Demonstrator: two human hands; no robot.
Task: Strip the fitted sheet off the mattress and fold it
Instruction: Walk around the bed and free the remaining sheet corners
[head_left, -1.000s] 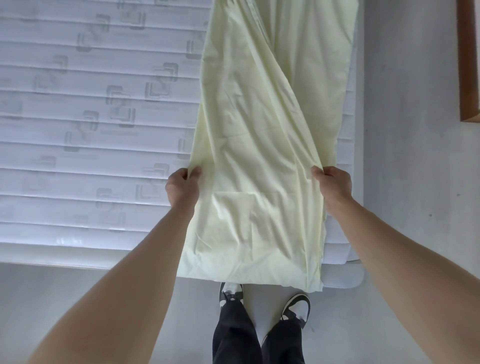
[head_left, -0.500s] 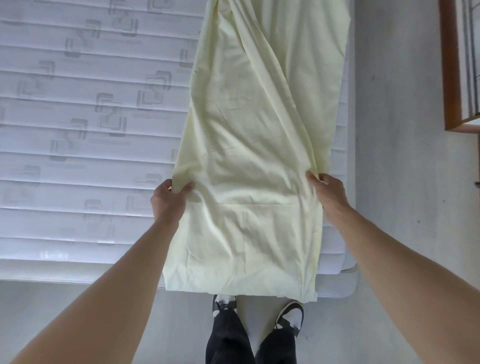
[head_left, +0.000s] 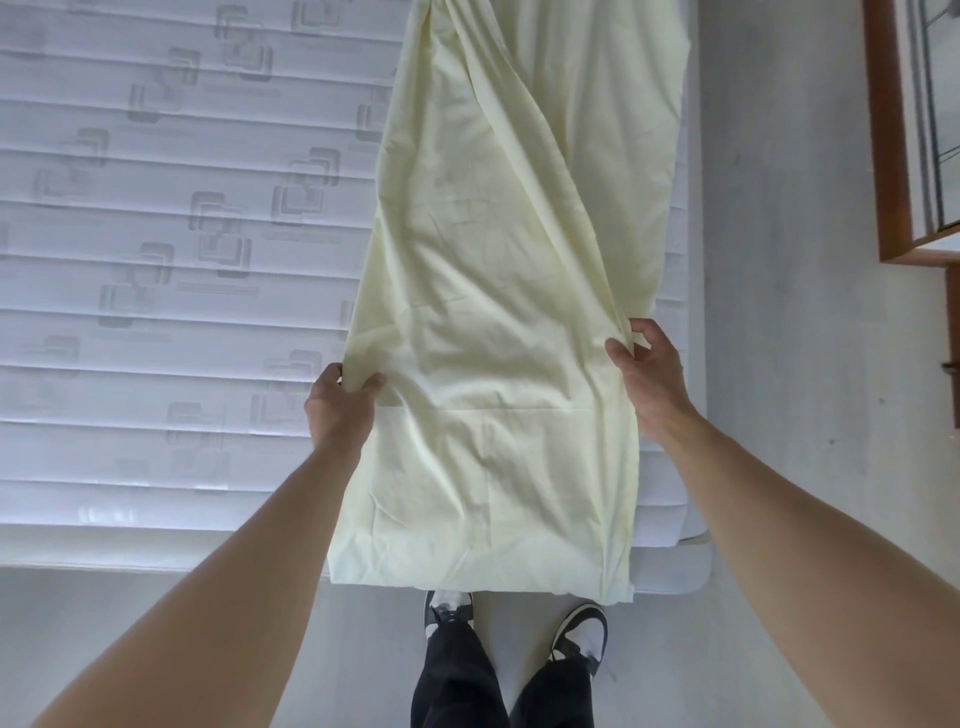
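The left hand (head_left: 340, 410) and right hand (head_left: 647, 371) each pinch one side edge of the long, pale yellow cloth sheet (head_left: 498, 322), probably to keep it straight on the white quilted mattress (head_left: 156, 260) for folding.

A pale grey floor (head_left: 789, 260) ran along the right side and across the near end, smooth with a few faint marks. At the right edge stood a brown wooden frame (head_left: 891, 156) holding what looked like glass, its lower corner jutting inward. Below it, dark trousers (head_left: 457, 675) hung over two black-and-white shoes (head_left: 579, 636), planted side by side on the floor, toes pointing away from me, slightly apart.
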